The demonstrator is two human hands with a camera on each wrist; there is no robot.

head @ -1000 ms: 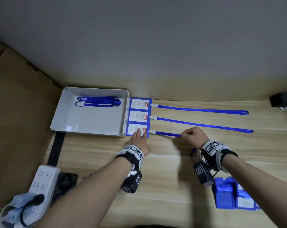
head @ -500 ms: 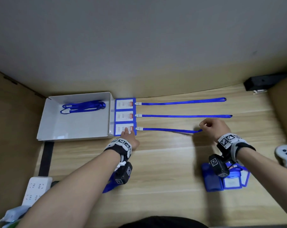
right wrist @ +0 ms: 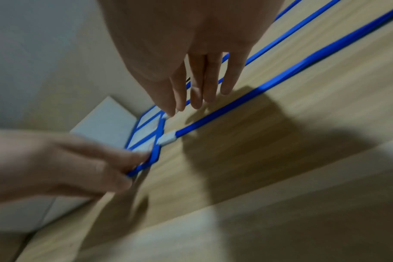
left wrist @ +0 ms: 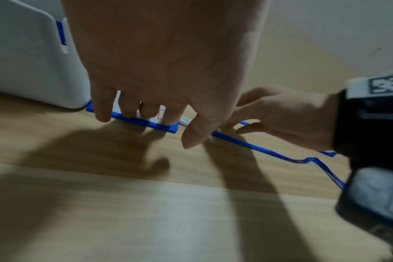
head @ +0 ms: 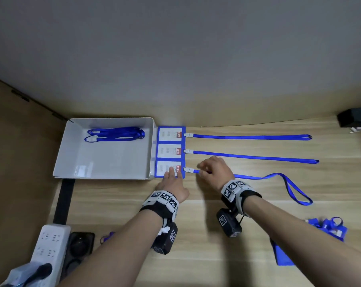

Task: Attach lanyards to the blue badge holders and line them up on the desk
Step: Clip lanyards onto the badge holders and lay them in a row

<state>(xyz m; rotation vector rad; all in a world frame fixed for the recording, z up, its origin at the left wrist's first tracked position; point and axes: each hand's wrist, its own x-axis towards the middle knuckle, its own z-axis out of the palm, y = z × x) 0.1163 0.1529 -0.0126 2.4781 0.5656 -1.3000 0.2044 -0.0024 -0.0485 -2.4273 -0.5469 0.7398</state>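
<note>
Three blue badge holders lie stacked in a column on my counter point(head: 134, 206), pressed up against the right wall of the white tray point(head: 105, 160). Each is a blue frame around a white card with a red label strip, and each has a white clip on its right edge feeding a blue lanyard. The far badge holder point(head: 169, 134) and the middle badge holder point(head: 168, 151) have their lanyards, the far lanyard point(head: 250, 137) and the middle lanyard point(head: 256, 157), laid out straight to the right. The near badge holder point(head: 167, 169) sits under my left hand point(head: 172, 186), whose straight fingers point(left wrist: 129, 109) press flat on its face, holding nothing. My right hand point(head: 215, 170) is just right of the clip point(head: 188, 170), fingers lowered onto the near lanyard point(head: 279, 178); I cannot tell from any view whether they pinch it or only press it. That strap runs under the hand, then bends into a loose loop towards me on the right. More lanyards point(head: 114, 134) lie bundled in the tray, and spare holders point(head: 328, 228) sit at the near right.

Half a second ago my right hand was far out along the strap, which lay straight; now the hand is back beside the clip and the strap end has gone slack and curled
</note>
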